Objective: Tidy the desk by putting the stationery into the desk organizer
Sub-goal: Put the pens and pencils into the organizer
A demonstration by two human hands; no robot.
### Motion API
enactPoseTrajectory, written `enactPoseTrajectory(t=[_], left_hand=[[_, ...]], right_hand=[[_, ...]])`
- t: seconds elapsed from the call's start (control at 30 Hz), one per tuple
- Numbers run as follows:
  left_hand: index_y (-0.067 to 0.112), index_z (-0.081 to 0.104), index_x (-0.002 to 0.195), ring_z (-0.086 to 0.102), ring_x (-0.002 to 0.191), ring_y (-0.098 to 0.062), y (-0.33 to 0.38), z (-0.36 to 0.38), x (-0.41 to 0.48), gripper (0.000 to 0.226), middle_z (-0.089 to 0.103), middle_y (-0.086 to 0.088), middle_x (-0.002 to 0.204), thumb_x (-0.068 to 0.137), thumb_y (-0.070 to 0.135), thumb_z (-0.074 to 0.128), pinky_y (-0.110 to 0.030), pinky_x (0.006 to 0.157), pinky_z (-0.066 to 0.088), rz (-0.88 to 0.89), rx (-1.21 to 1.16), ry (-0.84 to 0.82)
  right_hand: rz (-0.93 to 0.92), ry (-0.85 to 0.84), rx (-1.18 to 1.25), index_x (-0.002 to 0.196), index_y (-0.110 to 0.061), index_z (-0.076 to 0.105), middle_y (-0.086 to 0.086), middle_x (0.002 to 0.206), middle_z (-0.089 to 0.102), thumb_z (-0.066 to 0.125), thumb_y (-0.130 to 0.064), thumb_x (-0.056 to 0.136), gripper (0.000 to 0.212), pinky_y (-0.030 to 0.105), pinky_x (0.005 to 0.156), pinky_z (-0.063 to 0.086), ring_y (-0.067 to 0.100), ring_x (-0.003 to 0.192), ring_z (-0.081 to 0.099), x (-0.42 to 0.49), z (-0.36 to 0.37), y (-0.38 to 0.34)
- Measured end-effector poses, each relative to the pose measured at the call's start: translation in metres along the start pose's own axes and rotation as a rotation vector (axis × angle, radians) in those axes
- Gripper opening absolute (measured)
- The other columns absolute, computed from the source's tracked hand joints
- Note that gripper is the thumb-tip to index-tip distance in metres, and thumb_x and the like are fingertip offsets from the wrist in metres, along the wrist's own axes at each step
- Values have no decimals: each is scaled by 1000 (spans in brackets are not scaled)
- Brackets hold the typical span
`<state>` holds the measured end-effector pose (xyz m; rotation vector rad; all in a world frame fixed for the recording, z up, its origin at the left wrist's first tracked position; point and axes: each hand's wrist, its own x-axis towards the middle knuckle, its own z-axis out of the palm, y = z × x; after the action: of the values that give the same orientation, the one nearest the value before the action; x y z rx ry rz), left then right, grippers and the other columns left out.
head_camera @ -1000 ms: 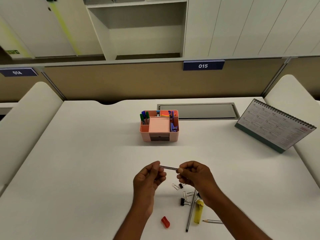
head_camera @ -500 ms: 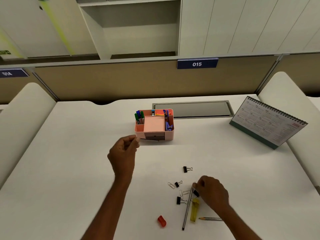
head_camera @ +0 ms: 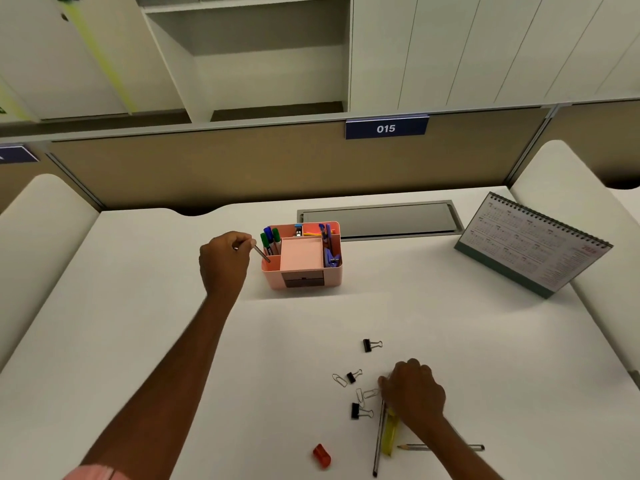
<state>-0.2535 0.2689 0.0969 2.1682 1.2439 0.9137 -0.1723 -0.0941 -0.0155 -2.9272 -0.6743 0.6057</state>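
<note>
In the head view, the step in hand appears to be dropping one slim item into the pink desk organizer [head_camera: 302, 258], which stands toward the back of the white desk [head_camera: 138, 341]. The left hand [head_camera: 224, 261], just left of the organizer, pinches a thin dark pen [head_camera: 261, 253] between fingertips, its lower tip angled down over the organizer's front-left compartment, in front of the green and blue markers [head_camera: 270, 239] standing upright there. The next move likely calls for steering the tip past the rim and letting go so the pen stands with the markers. The pen looks narrow, grey and straight; its markings are too small to tell. Well in front of the organizer, the right hand [head_camera: 414, 391] is curled down over the loose pile, fingertips at a paper clip [head_camera: 370, 393]; whether it already grips anything cannot be told. Around that hand lie black binder clips [head_camera: 367, 345], a long dark pen [head_camera: 379, 441], a yellow highlighter [head_camera: 390, 434], a pencil [head_camera: 415, 446] and, nearer the viewer, a red sharpener [head_camera: 322, 455].
</note>
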Motion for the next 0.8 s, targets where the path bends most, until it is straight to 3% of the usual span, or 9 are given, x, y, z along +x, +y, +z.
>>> enactPoseTrajectory(t=[0.13, 0.33, 0.53, 0.8], left_hand=[[8, 82, 98, 74, 82, -23, -1, 15, 11, 15, 81, -8, 94, 92, 20, 78, -28, 74, 55, 7, 95, -86], [7, 82, 98, 74, 85, -27, -8, 32, 16, 14, 80, -10, 95, 94, 18, 75, -30, 73, 54, -30, 183, -160], [7, 82, 100, 73, 87, -28, -14, 41, 18, 16, 80, -11, 97, 95, 19, 74, -31, 74, 54, -59, 217, -196], [6, 82, 104, 73, 87, -27, -19, 47, 23, 16, 80, -12, 99, 94, 17, 74, -35, 81, 57, 30, 193, -260]], right_hand=[[20, -28, 65, 112, -21, 67, -5, 113, 59, 50, -44, 93, 34, 34, 82, 46, 18, 115, 55, 2, -3, 0], [21, -80, 139, 105, -21, 67, -5, 107, 58, 50, -42, 90, 31, 34, 83, 47, 19, 110, 56, 7, -5, 5], [-1, -83, 184, 83, -28, 51, -8, 95, 49, 50, -43, 92, 18, 32, 79, 46, 16, 103, 54, 7, -7, 7], [3, -85, 207, 80, -28, 49, -9, 96, 53, 51, -45, 90, 20, 31, 78, 46, 15, 99, 53, 8, -6, 9]])
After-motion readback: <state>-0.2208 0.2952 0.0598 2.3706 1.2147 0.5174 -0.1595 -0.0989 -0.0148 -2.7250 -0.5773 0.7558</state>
